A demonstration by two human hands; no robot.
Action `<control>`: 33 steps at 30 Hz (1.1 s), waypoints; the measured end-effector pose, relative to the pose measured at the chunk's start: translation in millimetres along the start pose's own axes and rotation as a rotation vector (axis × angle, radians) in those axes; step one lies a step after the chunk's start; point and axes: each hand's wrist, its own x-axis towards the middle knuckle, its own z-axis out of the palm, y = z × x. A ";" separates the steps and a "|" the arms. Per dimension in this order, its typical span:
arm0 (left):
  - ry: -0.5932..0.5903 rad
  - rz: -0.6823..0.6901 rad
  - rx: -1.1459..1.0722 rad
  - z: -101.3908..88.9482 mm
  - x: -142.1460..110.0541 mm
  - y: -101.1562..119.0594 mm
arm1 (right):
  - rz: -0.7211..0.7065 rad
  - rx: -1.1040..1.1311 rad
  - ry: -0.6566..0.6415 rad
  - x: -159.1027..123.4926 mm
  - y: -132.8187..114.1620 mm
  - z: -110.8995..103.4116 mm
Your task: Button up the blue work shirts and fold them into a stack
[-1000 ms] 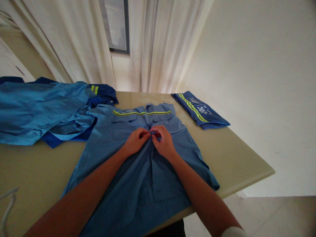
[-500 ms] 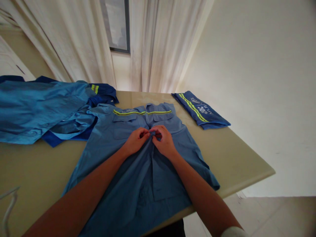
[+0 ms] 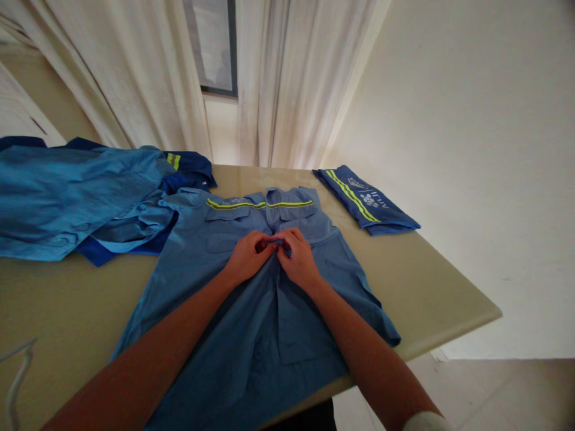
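A blue work shirt (image 3: 224, 335) lies spread front side up, with a yellow reflective stripe across the chest, two flap pockets and a buttoned front. At the middle of the front opening, my left hand (image 3: 248, 254) pinches the cloth edge between thumb and fingers. Right beside it, fingertips almost touching, my right hand (image 3: 297, 254) pinches the facing edge. Whatever button sits between the fingertips is hidden by them. Lower on the placket a button (image 3: 257, 354) shows.
A folded dark blue garment (image 3: 366, 203) with yellow stripes rests at the table's (image 3: 431, 287) far right. Heaped blue clothes (image 3: 81, 203) lie at the left. A white wire-like piece (image 3: 18, 377) is at lower left. Curtains (image 3: 296, 84) hang behind.
Both hands stay at the same spot on the placket. The fingertips have shifted slightly, with my left thumb moving a little right and closing the gap to my right hand.
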 end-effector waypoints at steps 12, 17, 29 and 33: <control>-0.086 -0.006 -0.166 -4.5 3.8 -0.5 | -0.089 -0.103 -0.058 -3.1 -2.4 3.5; -0.096 -0.023 -0.134 -3.6 4.7 -2.9 | -0.068 -0.079 -0.073 -4.0 -1.9 4.4; -0.072 -0.078 -0.249 -2.1 4.9 -4.7 | -0.001 0.111 -0.063 -0.7 3.3 0.4; 0.008 -0.077 -0.102 -1.0 1.4 -1.2 | 0.011 0.078 0.008 -0.1 2.2 -0.9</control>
